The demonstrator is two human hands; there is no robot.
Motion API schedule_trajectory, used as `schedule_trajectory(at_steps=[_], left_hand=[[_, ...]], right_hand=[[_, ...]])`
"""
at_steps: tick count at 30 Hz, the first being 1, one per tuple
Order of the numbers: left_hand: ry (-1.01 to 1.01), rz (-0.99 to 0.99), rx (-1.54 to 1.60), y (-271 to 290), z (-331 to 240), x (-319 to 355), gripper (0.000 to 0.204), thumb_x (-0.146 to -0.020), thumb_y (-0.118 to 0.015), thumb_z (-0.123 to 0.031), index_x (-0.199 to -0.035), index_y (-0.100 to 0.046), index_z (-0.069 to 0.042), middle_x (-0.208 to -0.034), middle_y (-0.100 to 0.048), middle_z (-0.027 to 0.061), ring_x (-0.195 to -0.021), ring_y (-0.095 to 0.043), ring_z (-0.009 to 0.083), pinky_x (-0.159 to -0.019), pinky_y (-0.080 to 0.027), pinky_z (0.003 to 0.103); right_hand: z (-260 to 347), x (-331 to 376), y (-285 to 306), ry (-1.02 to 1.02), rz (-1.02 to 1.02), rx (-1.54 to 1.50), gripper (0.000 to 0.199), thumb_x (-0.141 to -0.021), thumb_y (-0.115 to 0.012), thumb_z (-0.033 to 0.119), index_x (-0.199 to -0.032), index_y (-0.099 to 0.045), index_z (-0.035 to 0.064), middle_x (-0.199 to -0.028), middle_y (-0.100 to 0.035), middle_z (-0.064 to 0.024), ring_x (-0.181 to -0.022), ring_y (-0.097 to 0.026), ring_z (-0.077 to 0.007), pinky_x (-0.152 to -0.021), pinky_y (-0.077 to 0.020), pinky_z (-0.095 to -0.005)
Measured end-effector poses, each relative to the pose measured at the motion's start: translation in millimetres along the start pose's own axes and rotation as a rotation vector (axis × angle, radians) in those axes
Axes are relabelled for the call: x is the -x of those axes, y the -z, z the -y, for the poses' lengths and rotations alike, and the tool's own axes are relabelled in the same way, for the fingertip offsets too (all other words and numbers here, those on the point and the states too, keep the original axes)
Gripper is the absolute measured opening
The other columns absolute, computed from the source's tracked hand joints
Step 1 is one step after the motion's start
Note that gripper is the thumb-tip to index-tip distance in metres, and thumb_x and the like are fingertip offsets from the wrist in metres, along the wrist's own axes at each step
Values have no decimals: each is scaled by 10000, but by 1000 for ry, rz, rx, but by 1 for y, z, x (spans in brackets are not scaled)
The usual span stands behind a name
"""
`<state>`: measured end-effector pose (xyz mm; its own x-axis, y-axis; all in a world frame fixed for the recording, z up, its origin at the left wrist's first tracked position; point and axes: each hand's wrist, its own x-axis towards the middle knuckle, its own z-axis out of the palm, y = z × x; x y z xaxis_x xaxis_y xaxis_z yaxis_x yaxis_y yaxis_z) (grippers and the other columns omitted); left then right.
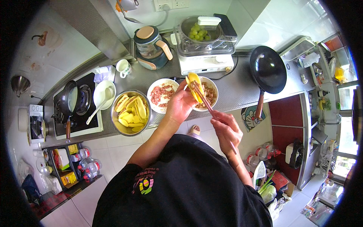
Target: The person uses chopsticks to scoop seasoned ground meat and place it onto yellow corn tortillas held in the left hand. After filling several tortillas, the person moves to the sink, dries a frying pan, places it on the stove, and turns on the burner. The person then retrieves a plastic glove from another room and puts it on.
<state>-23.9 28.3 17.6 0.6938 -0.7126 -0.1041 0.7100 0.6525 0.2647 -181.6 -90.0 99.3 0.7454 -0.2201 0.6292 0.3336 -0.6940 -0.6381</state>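
Observation:
My left hand (179,108) pinches a folded yellow vegetable piece (194,80), raised over the counter. In my right hand (228,132) is a pair of brown chopsticks (208,105), whose tips reach into the yellow piece among some reddish filling. Partly hidden behind that piece stands a white bowl (216,94) of brownish-red minced filling. Left of it, a second white bowl (149,95) holds pink minced meat scattered over something pale. A steel bowl (114,118) farther left is full of similar yellow pieces.
A white bowl with a ladle (107,94) sits beside the stove (90,128), which bears a dark pan (70,96). Along the back are a mug (123,68), a blender-like jug (149,49) and a steamer (206,47) holding green grapes. A black wok (267,70) lies right, its handle overhanging the edge.

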Motion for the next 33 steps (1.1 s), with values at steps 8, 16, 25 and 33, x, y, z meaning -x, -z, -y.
schedule_trajectory(at_steps=[8, 16, 25, 33], left_hand=[[-18, -29, -2, -4, -6, 4, 486, -873, -481, -54, -1358, -449, -52, -1322, -533, 209, -1203, -534, 320, -978, -452, 468], [-11, -128, -54, -1, -11, 1, 503, -842, -501, -44, -1343, -455, -59, -1279, -551, 149, -1181, -548, 289, -1006, -446, 499], [-11, -70, -2, -2, -7, 6, 478, -868, -491, -53, -1345, -460, -51, -1284, -560, 176, -1175, -555, 302, -987, -445, 477], [-102, -164, 60, 24, -33, 10, 514, -818, -517, 0, -1329, -462, -25, -1319, -513, 198, -1252, -496, 331, -1066, -412, 496]], right_hand=[[3, 20, -8, 66, 44, 86, 243, -724, -716, -117, -921, -701, 24, -1023, -679, -186, -839, -678, -275, -686, -588, -324], [15, 8, 11, 23, -69, 43, 234, -730, -731, -96, -934, -686, 9, -1014, -674, -191, -841, -673, -283, -702, -573, -345], [2, 16, -12, 76, 19, 65, 266, -699, -717, -96, -940, -697, 16, -1031, -667, -172, -832, -675, -286, -709, -572, -359], [-14, 34, 23, -266, -86, -13, 125, -913, -617, 23, -1021, -660, -23, -1013, -675, -173, -863, -677, -257, -764, -563, -333]])
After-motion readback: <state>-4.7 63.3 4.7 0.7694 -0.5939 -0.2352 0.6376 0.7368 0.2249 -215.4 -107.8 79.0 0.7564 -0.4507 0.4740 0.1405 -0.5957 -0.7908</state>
